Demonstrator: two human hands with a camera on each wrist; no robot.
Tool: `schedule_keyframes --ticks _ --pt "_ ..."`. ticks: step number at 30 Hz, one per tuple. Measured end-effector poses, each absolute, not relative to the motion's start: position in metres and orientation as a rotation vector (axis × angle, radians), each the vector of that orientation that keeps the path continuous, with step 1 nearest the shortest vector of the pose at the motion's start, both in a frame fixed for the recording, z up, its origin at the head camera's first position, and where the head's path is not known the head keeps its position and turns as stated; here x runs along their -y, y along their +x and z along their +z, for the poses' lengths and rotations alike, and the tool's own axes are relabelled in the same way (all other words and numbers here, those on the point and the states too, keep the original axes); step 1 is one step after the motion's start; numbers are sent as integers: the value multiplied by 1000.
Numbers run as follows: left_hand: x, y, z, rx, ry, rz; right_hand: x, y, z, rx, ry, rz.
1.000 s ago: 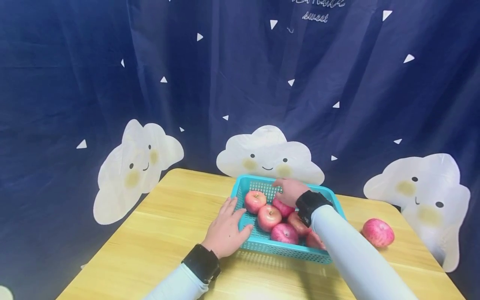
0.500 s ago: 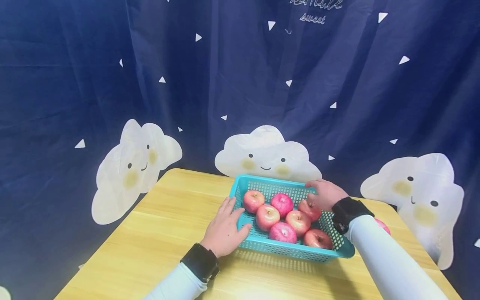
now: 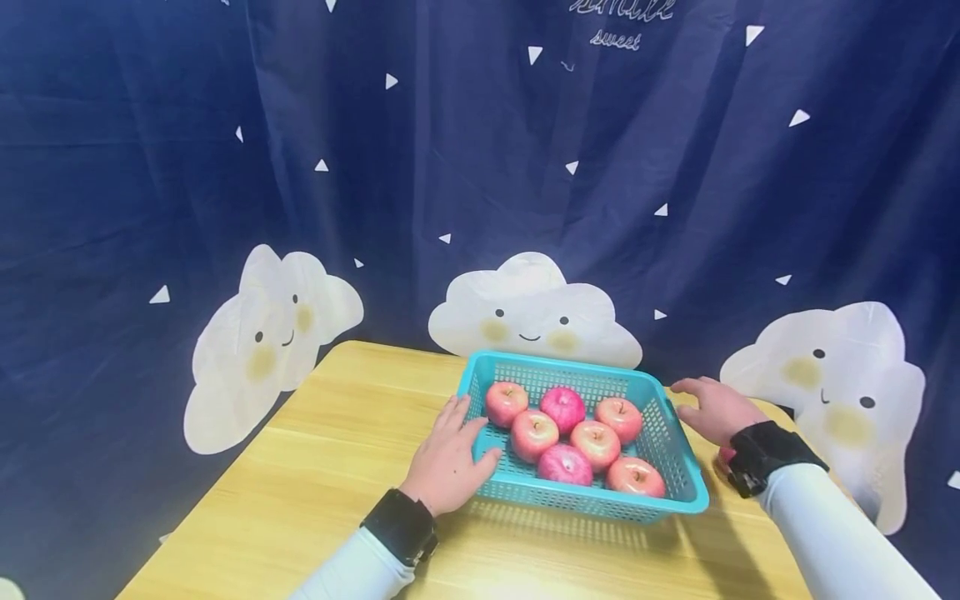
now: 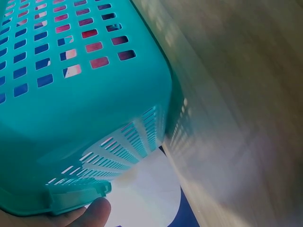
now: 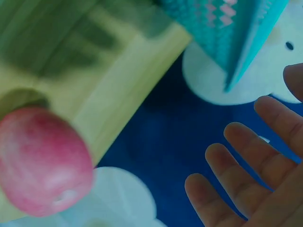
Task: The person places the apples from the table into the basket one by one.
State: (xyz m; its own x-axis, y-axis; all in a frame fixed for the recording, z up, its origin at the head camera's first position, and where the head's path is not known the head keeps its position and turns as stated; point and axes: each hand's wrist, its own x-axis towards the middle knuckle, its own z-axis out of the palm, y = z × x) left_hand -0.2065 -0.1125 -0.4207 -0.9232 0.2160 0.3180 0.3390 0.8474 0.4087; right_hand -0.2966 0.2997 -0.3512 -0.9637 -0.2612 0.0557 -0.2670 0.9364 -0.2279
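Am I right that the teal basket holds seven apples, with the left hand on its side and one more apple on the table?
Not quite: the head view shows six apples in the teal basket, not seven. The left hand does rest against its side, and one more apple lies on the table, by the right hand.

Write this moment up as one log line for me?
left hand: rests on basket left rim | right hand: open, above loose apple on table | basket: six apples
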Motion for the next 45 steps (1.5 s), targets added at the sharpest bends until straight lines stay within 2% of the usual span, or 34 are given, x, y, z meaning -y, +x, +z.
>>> schedule_keyframes --ticks 10,19,45 --pt "114 -206 -424 2769 -432 -676 -351 -289 -374 3015 385 206" --pt "115 -207 -422 2759 -430 -680 -381 -288 -393 3033 283 241" --pt "112 -209 -421 2756 -416 -664 -396 -294 -412 3144 177 391"
